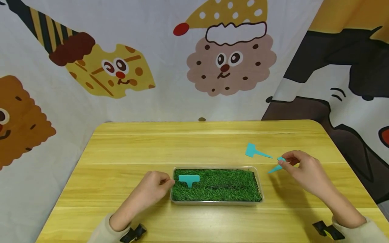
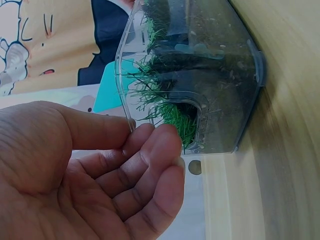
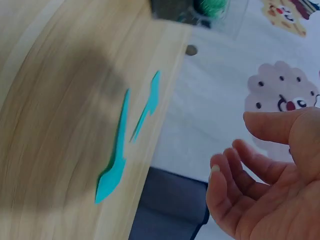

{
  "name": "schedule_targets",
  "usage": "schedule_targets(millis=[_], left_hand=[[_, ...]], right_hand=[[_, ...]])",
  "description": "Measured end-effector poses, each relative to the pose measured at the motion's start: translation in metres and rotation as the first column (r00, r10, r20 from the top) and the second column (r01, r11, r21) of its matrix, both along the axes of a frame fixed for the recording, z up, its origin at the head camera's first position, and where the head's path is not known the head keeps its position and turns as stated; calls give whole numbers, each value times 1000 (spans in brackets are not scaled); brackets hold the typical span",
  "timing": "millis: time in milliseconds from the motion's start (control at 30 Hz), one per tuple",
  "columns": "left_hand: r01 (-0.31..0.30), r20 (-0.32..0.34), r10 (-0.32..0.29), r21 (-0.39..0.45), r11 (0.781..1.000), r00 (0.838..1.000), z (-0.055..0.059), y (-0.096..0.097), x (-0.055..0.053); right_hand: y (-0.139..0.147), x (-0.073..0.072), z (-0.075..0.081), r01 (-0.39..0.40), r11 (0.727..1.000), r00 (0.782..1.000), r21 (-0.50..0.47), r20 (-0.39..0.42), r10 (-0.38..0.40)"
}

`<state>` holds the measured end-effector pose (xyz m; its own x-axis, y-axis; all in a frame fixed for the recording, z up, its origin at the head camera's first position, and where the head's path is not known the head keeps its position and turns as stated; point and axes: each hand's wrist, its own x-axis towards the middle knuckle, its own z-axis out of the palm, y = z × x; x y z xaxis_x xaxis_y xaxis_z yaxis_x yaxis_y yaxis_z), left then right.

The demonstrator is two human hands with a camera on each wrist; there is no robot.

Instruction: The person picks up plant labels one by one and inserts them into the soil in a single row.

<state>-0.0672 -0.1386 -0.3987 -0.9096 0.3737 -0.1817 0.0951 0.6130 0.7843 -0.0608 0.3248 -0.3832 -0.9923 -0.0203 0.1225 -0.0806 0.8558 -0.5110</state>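
A clear plastic container (image 1: pixel 217 203) of green grass (image 1: pixel 225 185) stands on the table. My left hand (image 1: pixel 156 187) pinches its left rim between thumb and fingers, seen closely in the left wrist view. One turquoise T-shaped plant label (image 1: pixel 189 179) stands upright in the left part of the grass. To the right, my right hand (image 1: pixel 310 172) hovers over a second plant label (image 3: pixel 111 177) lying on the table. Its thumb and fingers are apart with nothing between them in the right wrist view. Slightly farther back lies a third plant label (image 1: pixel 251 151).
The wooden table (image 1: pixel 136 145) has its far edge against a pale cloth backdrop (image 1: pixel 164 108) with cartoon figures. A dark strip crosses the right half of the grass. Dark wrist devices (image 1: pixel 133 233) sit at both sleeves.
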Motion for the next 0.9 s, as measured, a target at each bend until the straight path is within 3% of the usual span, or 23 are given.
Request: schedule_targets(millis=[400, 633, 900], left_hand=[[-6, 31, 5, 25, 1000, 1000, 1, -1, -1], [-16, 37, 15, 33, 999, 999, 0, -1, 0], [-21, 54, 20, 25, 999, 998, -1, -2, 0]], right_hand=[[22, -13, -8, 24, 995, 996, 95, 82, -32], [32, -22, -15, 0, 989, 971, 145, 237, -35], [38, -29, -26, -31, 983, 950, 184, 311, -28]])
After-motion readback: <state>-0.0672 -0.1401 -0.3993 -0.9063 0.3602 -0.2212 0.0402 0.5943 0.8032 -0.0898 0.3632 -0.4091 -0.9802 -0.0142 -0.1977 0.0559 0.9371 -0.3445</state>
